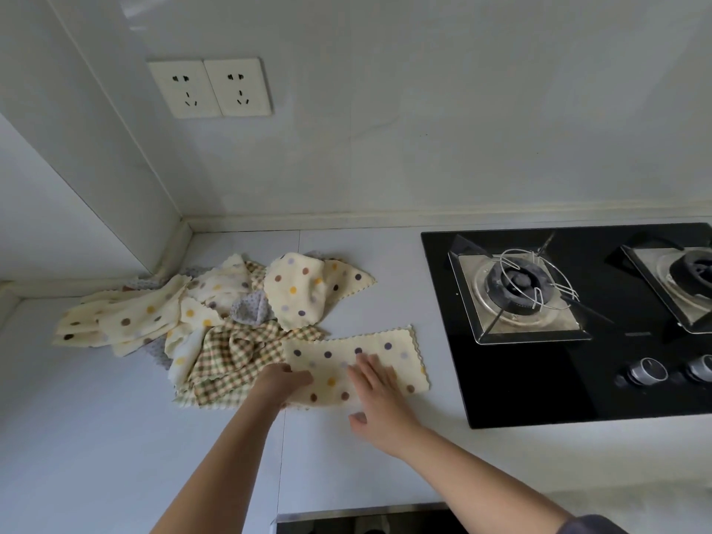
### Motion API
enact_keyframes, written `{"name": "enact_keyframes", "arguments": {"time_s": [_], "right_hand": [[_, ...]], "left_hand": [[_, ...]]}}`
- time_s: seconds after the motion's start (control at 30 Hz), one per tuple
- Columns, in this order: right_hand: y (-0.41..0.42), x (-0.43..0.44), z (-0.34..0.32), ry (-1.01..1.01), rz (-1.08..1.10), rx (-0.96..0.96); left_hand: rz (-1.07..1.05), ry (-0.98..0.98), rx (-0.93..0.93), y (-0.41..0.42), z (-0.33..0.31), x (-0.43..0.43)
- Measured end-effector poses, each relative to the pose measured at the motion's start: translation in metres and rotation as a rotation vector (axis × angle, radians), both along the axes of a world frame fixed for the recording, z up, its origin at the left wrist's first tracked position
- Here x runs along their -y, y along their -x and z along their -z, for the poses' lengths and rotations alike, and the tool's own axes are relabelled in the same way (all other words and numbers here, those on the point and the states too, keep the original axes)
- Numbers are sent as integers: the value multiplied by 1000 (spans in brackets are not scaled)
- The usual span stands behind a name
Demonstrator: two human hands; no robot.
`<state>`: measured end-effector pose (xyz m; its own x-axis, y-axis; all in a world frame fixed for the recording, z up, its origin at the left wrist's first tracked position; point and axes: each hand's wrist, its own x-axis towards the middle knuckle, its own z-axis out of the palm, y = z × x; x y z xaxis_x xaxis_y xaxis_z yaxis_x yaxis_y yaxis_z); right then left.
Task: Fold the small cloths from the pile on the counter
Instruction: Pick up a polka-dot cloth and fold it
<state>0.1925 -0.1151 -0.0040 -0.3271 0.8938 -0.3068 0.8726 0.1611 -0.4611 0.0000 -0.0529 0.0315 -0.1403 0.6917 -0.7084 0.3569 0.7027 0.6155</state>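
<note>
Dotted cloth [389, 360] on white counter [115, 437], just left of the hob [539, 379].
Its left edge is gripped by the left hand [287, 381]; the right hand [379, 402] is pressed flat on it. The pile [215, 314] is heaped farther left, beneath wall sockets [210, 88].

A cream dotted cloth [385, 354] with zigzag-cut edges is spread flat as a long rectangle on the counter [96, 437], toward its front edge. Its left end is met by the pile [215, 317], which is heaped loosely toward the back left corner. Crumpled cream dotted pieces, a green-and-brown checked cloth [231, 360] and a grey speckled cloth [250, 312] are tangled there.
</note>
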Motion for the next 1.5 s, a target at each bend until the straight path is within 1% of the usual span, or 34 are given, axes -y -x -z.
{"name": "enact_keyframes", "arguments": {"time_s": [0.03,0.1,0.17,0.23,0.27,0.3,0.37,0.43,0.5,0.63,0.73,0.9,0.97,1.07,1.17,1.3,1.43,1.5], "right_hand": [[2,3,0,16,37,-103],[6,9,-1,115,177,-354],[10,10,-2,230,363,-638],[13,6,0,229,560,-852],[12,4,-1,222,695,-917],[10,0,-2,240,841,-958],[1,-3,-2,355,1069,-1098],[-9,-4,-7,485,1166,-1276],[-19,-3,-10,569,1216,-1349],[-32,-2,-12,666,1192,-1346],[-39,-1,-15,716,1117,-1299],[-54,1,-14,716,1016,-1159],[-59,6,-14,671,988,-1105],[-64,14,-12,569,1011,-1040],[-65,17,-8,458,1042,-913],[-61,21,-16,297,1014,-774],[-58,26,-15,160,1049,-698],[-57,25,-14,157,1068,-658]], "left_hand": [[-16,-14,99,-4,-4,2],[-13,-52,257,-14,-9,3],[75,-85,336,-28,-19,4],[173,-71,407,-40,-24,2],[200,-71,414,-45,-27,1],[195,-94,373,-48,-25,-1],[128,-189,195,-51,-15,-5],[107,-288,33,-50,-3,-8],[205,-357,-37,-53,4,-11],[462,-394,-98,-64,11,-16],[520,-356,-116,-68,13,-16],[630,-337,-151,-65,16,-5],[618,-348,-132,-63,21,3],[552,-344,-78,-62,27,14],[501,-361,-84,-62,29,23],[441,-430,-4,-67,26,29],[468,-453,-22,-73,27,27],[489,-451,-82,-76,30,25]]}}
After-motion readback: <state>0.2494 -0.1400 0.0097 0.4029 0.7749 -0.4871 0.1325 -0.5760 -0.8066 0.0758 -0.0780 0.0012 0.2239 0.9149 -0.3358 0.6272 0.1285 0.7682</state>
